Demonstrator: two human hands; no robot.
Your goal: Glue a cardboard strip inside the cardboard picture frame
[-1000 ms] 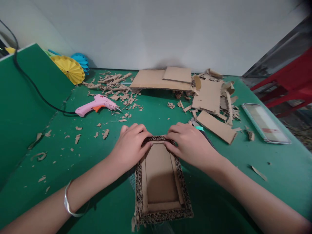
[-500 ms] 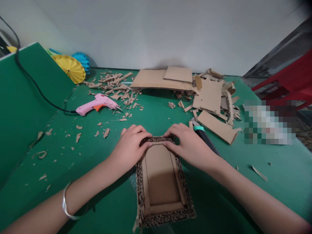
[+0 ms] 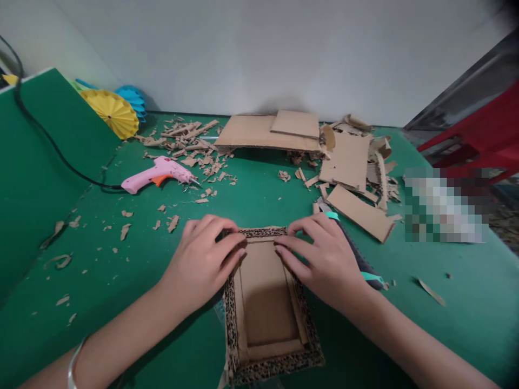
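Lying between both hands, the cardboard frame (image 3: 267, 302): left hand (image 3: 200, 265) and right hand (image 3: 324, 259) press it, unclenched.

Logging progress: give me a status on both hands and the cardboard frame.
Left hand and right hand both press the top edge of the cardboard frame. Frame flat on the green table. Utility knife lies beside the right hand.

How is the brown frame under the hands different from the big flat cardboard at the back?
The frame has raised edges with a spotted dark pattern; the back cardboard is plain and smooth. The frame lies near, with the left hand and right hand on its top corners; the back cardboard lies by the wall, untouched. A smaller sheet rests on the back cardboard; nothing but the hands lies on the frame. Both are brown cardboard on the green table.
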